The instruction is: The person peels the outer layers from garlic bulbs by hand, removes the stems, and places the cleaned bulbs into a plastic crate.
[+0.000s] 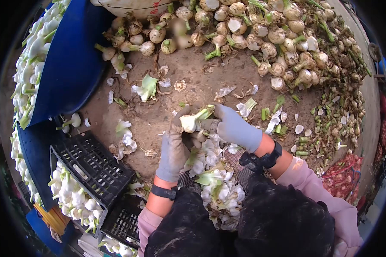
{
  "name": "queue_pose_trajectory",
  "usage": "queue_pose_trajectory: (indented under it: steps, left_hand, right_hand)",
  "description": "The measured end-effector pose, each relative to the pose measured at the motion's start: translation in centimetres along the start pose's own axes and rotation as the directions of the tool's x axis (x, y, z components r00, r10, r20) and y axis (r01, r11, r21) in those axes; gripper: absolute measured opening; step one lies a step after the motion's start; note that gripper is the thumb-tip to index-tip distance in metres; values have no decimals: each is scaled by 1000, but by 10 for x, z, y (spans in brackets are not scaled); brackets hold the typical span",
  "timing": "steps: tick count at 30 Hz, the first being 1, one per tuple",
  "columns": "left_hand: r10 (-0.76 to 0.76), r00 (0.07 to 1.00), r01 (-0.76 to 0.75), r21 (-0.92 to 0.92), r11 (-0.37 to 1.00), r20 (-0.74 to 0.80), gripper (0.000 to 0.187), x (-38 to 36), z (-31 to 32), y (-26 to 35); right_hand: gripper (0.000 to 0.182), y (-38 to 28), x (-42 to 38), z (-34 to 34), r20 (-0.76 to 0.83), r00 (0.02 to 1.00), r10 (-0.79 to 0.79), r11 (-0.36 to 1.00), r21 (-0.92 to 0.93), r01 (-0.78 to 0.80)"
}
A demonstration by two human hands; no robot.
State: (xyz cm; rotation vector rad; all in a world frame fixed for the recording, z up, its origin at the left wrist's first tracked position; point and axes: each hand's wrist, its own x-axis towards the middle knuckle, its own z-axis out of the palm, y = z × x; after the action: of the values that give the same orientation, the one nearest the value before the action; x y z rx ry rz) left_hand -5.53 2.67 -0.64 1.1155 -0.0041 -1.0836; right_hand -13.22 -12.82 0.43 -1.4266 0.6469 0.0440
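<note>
Both my hands wear dirty light grey gloves and meet around one garlic bulb (188, 124) with a short green stem, in the middle of the view. My left hand (174, 143) is closed on the bulb from the left. My right hand (231, 124) is closed at the stem end, its fingers pinching near the green tip. Below the hands, a heap of peeled white and green skins (223, 190) lies between my legs. Loose skin pieces, among them a pale green leaf sheath (147, 88), are scattered on the dirt floor (158, 115).
Unpeeled, soil-stained bulbs (268, 49) form a large pile at the top and right. Blue containers (68, 64) and black crates (94, 167) stand at left, with clean white bulbs (75, 199) beside them. Red net bags (343, 177) lie at right.
</note>
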Motion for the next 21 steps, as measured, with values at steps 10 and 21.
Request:
queue_pose_trajectory:
  steps: [10,21]
  left_hand:
    - [90,986,-27,406,913,-139,37,10,-9,23]
    - [-26,996,21,-61,998,-88,23,4,-5,32]
  right_hand:
    - [28,19,-7,16,66,996,-58,957,-279,75]
    - [33,2,8,-14,111,988,-109,452,-879,149]
